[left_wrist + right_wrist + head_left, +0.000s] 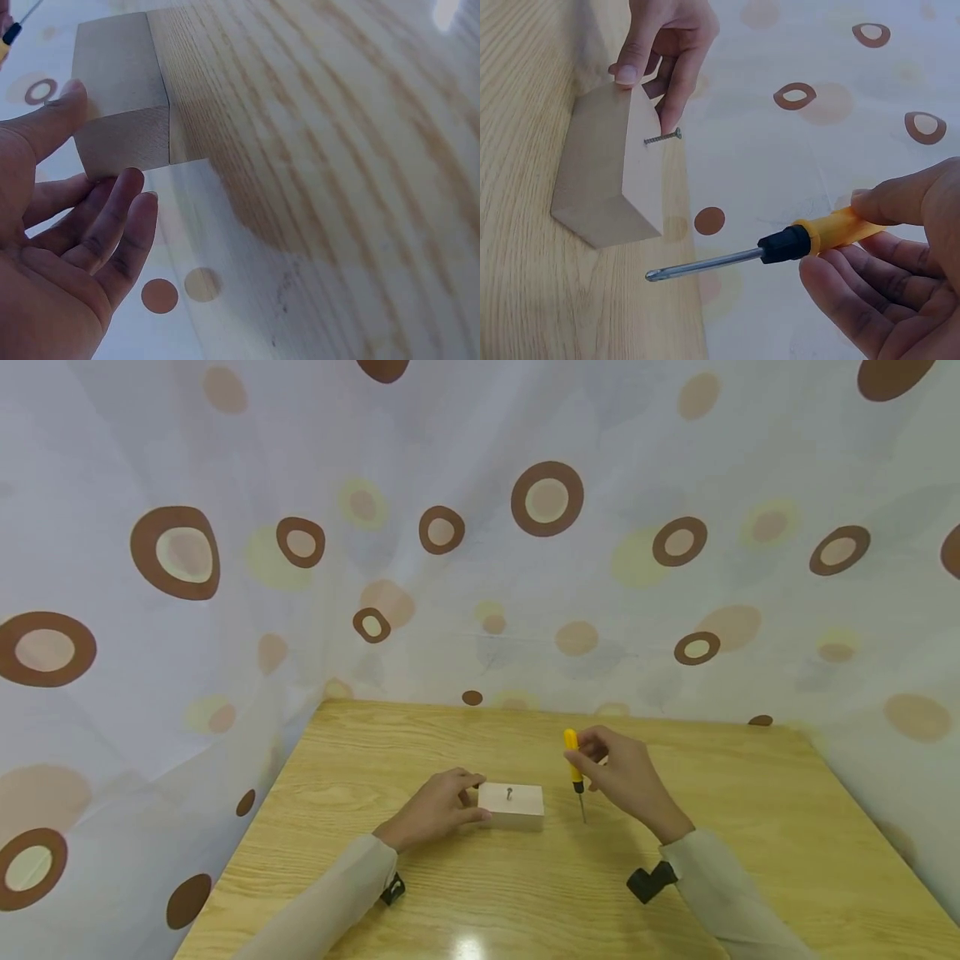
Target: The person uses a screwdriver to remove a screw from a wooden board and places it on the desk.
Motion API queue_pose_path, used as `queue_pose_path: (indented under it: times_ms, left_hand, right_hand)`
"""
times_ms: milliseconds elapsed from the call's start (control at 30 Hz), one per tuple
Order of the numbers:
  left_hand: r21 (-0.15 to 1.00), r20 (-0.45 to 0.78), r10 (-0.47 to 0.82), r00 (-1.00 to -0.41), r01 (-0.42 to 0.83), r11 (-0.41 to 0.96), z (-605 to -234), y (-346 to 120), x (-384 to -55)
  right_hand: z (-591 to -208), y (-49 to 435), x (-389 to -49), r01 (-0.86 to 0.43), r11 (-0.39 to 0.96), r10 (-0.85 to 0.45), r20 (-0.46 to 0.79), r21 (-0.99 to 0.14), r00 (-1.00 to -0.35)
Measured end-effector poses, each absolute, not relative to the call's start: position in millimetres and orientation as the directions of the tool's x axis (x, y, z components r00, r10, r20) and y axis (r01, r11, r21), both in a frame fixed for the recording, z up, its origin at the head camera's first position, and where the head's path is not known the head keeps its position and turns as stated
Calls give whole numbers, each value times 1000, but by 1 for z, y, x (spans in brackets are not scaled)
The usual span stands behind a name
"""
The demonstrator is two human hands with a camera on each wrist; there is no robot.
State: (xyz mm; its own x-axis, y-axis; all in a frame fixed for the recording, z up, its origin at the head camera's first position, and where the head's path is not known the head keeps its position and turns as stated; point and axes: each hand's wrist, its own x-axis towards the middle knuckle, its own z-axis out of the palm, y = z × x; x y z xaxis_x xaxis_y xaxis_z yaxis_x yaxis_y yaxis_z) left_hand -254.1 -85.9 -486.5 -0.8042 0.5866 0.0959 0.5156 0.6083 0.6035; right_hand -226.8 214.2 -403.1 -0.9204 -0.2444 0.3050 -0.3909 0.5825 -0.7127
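Observation:
A pale wooden block (517,817) lies on the table, with a screw (664,137) standing up out of its top face, its head well above the wood. My left hand (435,812) holds the block's left end, thumb at the near side and fingers at the far side. To the right of the block, my right hand (628,775) pinches the yellow handle of a screwdriver (780,246) between thumb and fingers. Its metal shaft points downward, and the tip is apart from the screw. In the left wrist view, the screw is out of sight.
The wood-grain table (360,739) reaches back to a white curtain (480,443) with brown and beige spots, which also hangs along both sides. A black wrist device (651,882) sits at the right cuff, another (393,889) at the left.

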Motion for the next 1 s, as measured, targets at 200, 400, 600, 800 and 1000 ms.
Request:
queue_pose_path:
  times_ms: [200,400,600,800,1000]
  left_hand:
    - [593,110,589,-801,529,608,-486,-87,-254]
    - [583,107,593,-798,533,613,-485,-87,-255]
    - [592,114,591,-799,532,605,-483,-87,-254]
    - [591,111,594,-797,534,605,-483,-87,-255]
    - [589,113,600,-792,540,601,-485,-86,-256]
  right_hand:
    - [-400,205,-228,-417,536,-266,323,-734,-908]
    - [-399,196,-230,-425,499,-262,336,-755,-905]
    - [-391,182,-228,-454,453,-252,379,-767,-890]
    - [-369,162,-211,-476,418,-251,405,-774,-879]
    - [-375,157,-212,-495,375,-250,428,-784,-868]
